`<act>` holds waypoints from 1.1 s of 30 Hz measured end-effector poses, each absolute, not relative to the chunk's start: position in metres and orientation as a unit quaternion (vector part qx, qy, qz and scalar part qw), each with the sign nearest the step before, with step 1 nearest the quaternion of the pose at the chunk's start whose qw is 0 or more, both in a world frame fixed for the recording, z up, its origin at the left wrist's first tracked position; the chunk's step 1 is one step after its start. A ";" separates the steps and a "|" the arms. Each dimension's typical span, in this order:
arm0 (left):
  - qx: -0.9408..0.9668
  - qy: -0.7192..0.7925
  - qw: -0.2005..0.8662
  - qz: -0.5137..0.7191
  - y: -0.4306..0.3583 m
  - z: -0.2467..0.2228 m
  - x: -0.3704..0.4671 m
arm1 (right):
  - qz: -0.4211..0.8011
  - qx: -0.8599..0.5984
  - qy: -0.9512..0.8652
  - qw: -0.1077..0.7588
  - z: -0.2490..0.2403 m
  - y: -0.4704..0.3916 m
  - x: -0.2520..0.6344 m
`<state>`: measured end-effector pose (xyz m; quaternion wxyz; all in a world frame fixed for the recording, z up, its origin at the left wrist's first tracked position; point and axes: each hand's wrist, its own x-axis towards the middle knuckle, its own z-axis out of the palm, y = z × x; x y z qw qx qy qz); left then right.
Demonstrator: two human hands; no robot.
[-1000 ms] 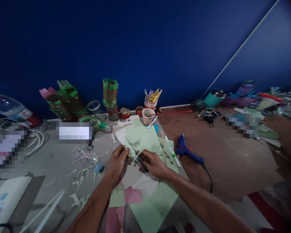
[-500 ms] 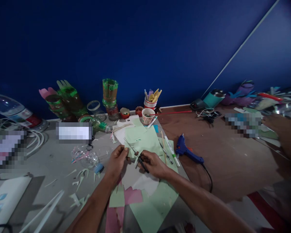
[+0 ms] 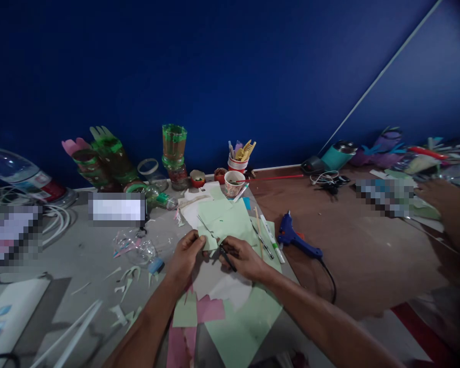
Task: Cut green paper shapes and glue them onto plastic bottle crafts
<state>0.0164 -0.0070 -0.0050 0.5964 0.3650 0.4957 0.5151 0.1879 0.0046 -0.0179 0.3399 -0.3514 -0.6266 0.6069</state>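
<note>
My right hand (image 3: 240, 257) is closed round the black handles of a pair of scissors (image 3: 227, 257), whose thin blades point up and left. Between finger and thumb, my left hand (image 3: 187, 254) pinches a small piece of pale green paper (image 3: 210, 243) beside the blades. Behind both hands lies a larger pale green sheet (image 3: 230, 220). Under my wrists are a white sheet (image 3: 224, 286), another green sheet (image 3: 249, 322) and pink paper (image 3: 210, 309). Cut scraps (image 3: 128, 278) are scattered left of my left forearm.
A blue glue gun (image 3: 297, 237) lies on the brown board, right of a marker (image 3: 272, 237). Paper cups (image 3: 234, 183) stand behind the paper. Painted bottles (image 3: 174, 148) line the wall, and a clear bottle piece (image 3: 147, 255) lies leftward. Another person's hand (image 3: 440, 202) is at far right.
The small green paper at my left fingertips has turned and shows more of its face. The scissors have shifted slightly, and both hands stay in nearly the same place.
</note>
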 end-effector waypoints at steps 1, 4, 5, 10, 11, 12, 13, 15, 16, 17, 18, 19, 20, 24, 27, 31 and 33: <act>0.370 0.497 0.594 0.514 -0.007 -0.004 0.017 | 0.607 -0.351 -0.627 0.339 -0.018 0.005 0.188; 0.376 0.490 0.589 0.520 -0.007 -0.003 0.018 | 0.600 -0.356 -0.638 0.326 -0.017 0.005 0.188; 0.373 0.488 0.588 0.526 -0.007 -0.004 0.018 | 0.596 -0.359 -0.644 0.319 -0.017 0.005 0.188; 0.359 0.503 0.565 0.546 -0.007 -0.005 0.017 | 0.580 -0.372 -0.660 0.299 -0.014 0.004 0.189; 0.360 0.506 0.564 0.545 -0.007 -0.005 0.017 | 0.581 -0.373 -0.660 0.298 -0.014 0.004 0.189; 0.362 0.506 0.564 0.543 -0.006 -0.005 0.017 | 0.582 -0.374 -0.657 0.299 -0.013 0.004 0.189; 0.366 0.505 0.565 0.540 -0.006 -0.004 0.017 | 0.584 -0.373 -0.655 0.303 -0.012 0.004 0.189; 0.380 0.506 0.566 0.529 -0.006 -0.004 0.017 | 0.595 -0.364 -0.646 0.310 -0.011 0.003 0.188; 0.390 0.507 0.565 0.520 -0.006 -0.004 0.018 | 0.606 -0.359 -0.638 0.311 -0.011 0.003 0.188; 0.400 0.509 0.564 0.513 -0.006 -0.004 0.018 | 0.619 -0.357 -0.628 0.309 -0.010 0.003 0.187; 0.408 0.511 0.562 0.506 -0.006 -0.005 0.019 | 0.630 -0.358 -0.617 0.306 -0.011 0.003 0.187; 0.414 0.513 0.561 0.500 -0.006 -0.005 0.019 | 0.638 -0.361 -0.608 0.304 -0.012 0.003 0.186; 0.418 0.516 0.561 0.494 -0.006 -0.005 0.019 | 0.642 -0.366 -0.602 0.303 -0.013 0.002 0.186; 0.418 0.531 0.564 0.474 -0.008 -0.003 0.020 | 0.632 -0.375 -0.605 0.307 -0.019 0.003 0.186; 0.412 0.535 0.567 0.472 -0.009 -0.001 0.020 | 0.631 -0.377 -0.605 0.307 -0.021 0.003 0.187; 0.426 0.532 0.562 0.469 -0.008 -0.003 0.019 | 0.638 -0.373 -0.598 0.309 -0.020 0.003 0.186; 0.435 0.531 0.558 0.467 -0.008 -0.003 0.019 | 0.639 -0.373 -0.596 0.312 -0.020 0.003 0.186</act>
